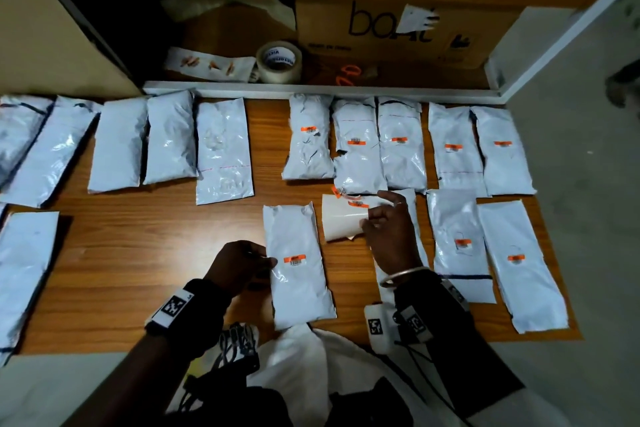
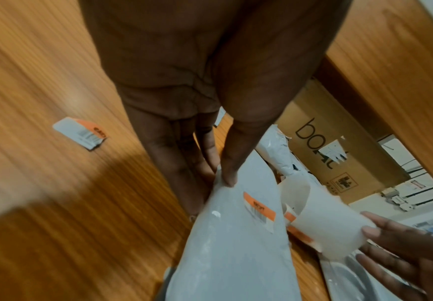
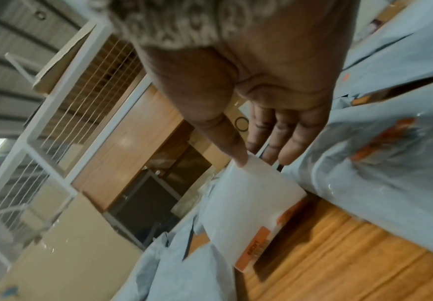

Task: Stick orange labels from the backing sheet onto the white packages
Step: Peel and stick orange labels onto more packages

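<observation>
A white package (image 1: 298, 288) lies on the wooden table (image 1: 156, 253) in front of me, with an orange label (image 1: 294, 259) stuck on its middle. My left hand (image 1: 266, 263) pinches its left edge, thumb on top of the package (image 2: 235, 254) and fingers underneath. To the right, my right hand (image 1: 370, 218) pinches the curled white backing sheet (image 1: 343, 222) between thumb and fingers. Orange labels (image 1: 356, 203) remain along the sheet's far edge. The right wrist view shows my thumb on the backing sheet (image 3: 251, 203), whose orange label (image 3: 256, 250) is at its lower edge.
Several labelled packages (image 1: 453, 149) fill the right side. Unlabelled packages (image 1: 169, 139) lie to the left. A loose label (image 2: 81, 132) lies on the wood by my left hand. Behind a ledge stand a tape roll (image 1: 278, 61), orange scissors (image 1: 346, 74) and a cardboard box (image 1: 398, 31).
</observation>
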{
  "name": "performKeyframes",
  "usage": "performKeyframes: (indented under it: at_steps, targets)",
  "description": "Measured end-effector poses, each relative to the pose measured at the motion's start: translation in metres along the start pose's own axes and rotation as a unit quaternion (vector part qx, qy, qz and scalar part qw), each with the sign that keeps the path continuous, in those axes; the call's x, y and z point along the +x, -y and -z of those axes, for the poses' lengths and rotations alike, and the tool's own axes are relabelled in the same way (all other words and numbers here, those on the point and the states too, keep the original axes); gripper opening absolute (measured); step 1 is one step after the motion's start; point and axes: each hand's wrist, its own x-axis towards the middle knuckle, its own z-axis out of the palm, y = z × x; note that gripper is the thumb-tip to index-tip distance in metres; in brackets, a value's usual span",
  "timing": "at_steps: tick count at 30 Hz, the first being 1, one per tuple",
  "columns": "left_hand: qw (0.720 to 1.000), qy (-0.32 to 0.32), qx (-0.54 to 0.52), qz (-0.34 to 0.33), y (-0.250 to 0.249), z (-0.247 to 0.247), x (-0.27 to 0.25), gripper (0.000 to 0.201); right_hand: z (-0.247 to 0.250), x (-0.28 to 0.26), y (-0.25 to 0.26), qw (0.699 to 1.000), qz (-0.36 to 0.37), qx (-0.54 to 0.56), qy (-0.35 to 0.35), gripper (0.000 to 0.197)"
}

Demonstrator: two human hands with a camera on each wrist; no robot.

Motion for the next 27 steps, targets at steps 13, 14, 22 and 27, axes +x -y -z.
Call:
performKeyframes:
  at_steps: [13,14,22,27]
  targets:
    - [0.996,0.085,-0.031,0.009,-0.002,-0.026,0.004,0.01,0.045,-0.014,0.044,0.983,0.14,0.115,0.042,0.06]
    - [0.994,0.101,-0.03,0.004,-0.004,-0.028,0.003,0.01,0.043,-0.015,0.05,0.981,0.145,0.12,0.049,0.065]
    - [0.994,0.101,-0.023,-0.033,-0.006,0.017,0.008,0.009,-0.024,-0.035,0.089,0.97,0.141,0.181,0.084,0.054]
    - [0.995,0.089,-0.017,-0.034,0.006,0.1,0.025,0.007,-0.106,-0.042,0.097,0.974,0.101,0.171,0.108,0.053]
